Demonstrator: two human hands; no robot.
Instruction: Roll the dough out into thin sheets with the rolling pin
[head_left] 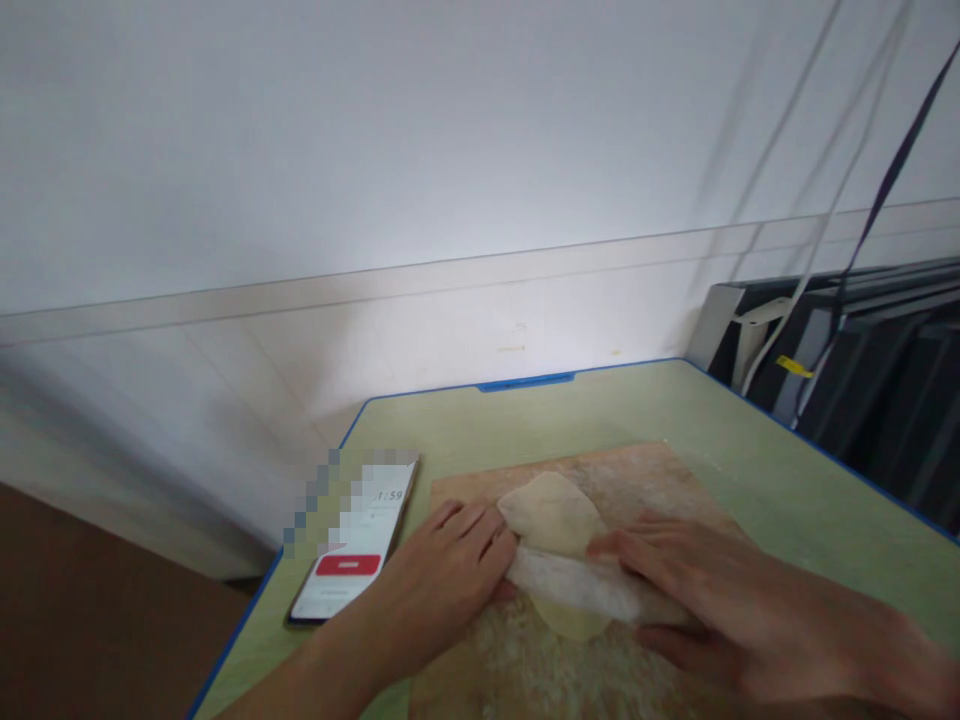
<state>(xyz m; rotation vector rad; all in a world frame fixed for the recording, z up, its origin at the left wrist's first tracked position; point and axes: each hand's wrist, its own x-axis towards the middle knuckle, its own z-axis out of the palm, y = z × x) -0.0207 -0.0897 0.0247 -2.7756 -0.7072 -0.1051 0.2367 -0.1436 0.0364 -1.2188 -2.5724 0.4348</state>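
A flattened sheet of pale dough [553, 510] lies on a floured wooden board [525, 670]. Across it rests a flour-whitened rolling pin [577, 585], with dough showing on its far and near sides. My left hand [461, 560] is closed at the pin's left end, its fingertips beside the dough's left edge; that end of the pin is hidden. Over the right part of the pin my right hand [675, 580] is wrapped, slightly blurred, with its fingers on the far side and thumb on the near side.
A phone [349, 590] with a lit screen lies left of the board, close to my left forearm. The blue-edged light green table [600, 410] stands near a white wall. Dark flat panels [885, 350] and hanging cables [847, 180] are at the right.
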